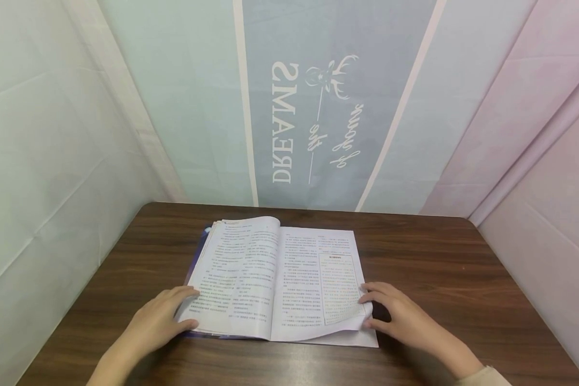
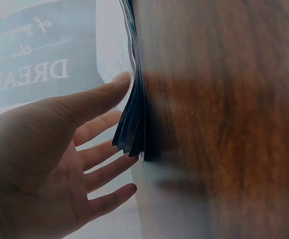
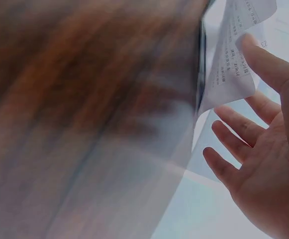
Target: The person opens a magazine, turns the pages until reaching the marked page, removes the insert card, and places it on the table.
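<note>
An open magazine (image 1: 251, 284) with printed text pages and a blue cover edge lies on the wooden table. Its left stack of pages bulges near the spine. At the left edge rests my left hand (image 1: 154, 321), thumb by the lower corner and the other fingers spread loosely along the side; in the left wrist view its thumb touches the page edges (image 2: 129, 119). My right hand (image 1: 405, 319) pinches the outer edge of a right-hand page (image 1: 344, 300), whose lower corner curls up off the sheet beneath. In the right wrist view the thumb lies on the page's printed side (image 3: 236, 55).
The dark wooden table (image 1: 444, 268) extends to both sides of the magazine. Behind it hangs a pale blue-green cloth (image 1: 338, 107) with mirrored lettering and a deer's head. White cloth (image 1: 53, 161) hangs on the left, pinkish cloth (image 1: 550, 177) on the right.
</note>
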Demonstrator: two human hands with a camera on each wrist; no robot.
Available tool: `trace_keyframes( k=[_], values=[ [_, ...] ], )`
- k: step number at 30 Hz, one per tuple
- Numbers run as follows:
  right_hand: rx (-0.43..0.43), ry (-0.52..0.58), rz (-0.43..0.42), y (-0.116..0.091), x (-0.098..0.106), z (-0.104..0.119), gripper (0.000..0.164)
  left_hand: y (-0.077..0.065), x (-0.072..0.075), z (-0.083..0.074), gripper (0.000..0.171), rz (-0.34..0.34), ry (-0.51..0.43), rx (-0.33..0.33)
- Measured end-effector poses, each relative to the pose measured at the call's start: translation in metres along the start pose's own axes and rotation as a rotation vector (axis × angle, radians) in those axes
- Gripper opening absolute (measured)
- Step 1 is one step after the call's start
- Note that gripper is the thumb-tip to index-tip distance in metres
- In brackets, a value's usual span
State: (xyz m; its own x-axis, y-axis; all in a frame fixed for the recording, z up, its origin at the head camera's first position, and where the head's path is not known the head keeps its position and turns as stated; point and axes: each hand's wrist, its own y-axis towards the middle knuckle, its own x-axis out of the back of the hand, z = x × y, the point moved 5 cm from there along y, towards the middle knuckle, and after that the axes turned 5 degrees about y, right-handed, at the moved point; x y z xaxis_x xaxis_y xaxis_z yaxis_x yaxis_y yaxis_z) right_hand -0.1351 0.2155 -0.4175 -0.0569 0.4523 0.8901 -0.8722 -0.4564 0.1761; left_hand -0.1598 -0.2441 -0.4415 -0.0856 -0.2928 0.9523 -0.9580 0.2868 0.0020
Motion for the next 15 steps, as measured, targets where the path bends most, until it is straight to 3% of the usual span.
trace_keyframes(
  k=[7,15],
  values=[
    [0.08,0.011,-0.093,0.012,0.009,0.009,0.031,0.003,0.011,-0.016,0.044,-0.139,-0.017,-0.061],
    [0.113,0.016,-0.191,0.026,0.019,0.021,0.032,0.008,0.024,-0.052,0.036,-0.296,-0.066,-0.158]
  ],
)
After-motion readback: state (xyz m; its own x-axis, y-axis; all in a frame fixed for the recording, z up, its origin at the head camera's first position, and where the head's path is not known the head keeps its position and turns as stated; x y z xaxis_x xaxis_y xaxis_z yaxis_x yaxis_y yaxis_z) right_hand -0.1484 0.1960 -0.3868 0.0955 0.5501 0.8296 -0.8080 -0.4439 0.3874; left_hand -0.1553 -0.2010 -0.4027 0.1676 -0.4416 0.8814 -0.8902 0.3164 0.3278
